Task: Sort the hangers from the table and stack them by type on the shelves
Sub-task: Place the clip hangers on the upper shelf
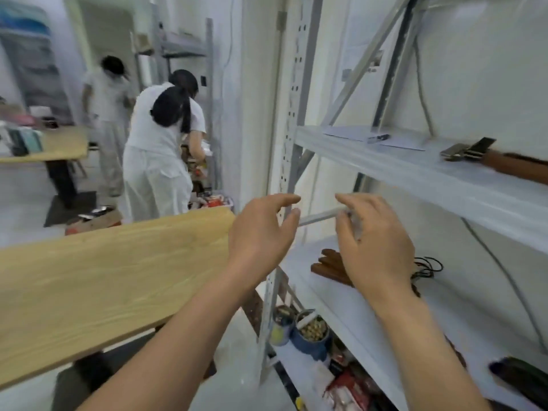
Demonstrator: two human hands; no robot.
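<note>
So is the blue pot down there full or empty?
Full: the blue pot has small brownish bits up to its rim; what they are is unclear.

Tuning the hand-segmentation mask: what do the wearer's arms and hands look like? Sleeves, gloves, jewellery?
The left arm and right arm are bare down to the frame's bottom edge, with no sleeves in view. The left hand and right hand are bare too: no gloves, and no rings, watch or bands visible, though the frame is slightly blurred. No markings show.
</note>
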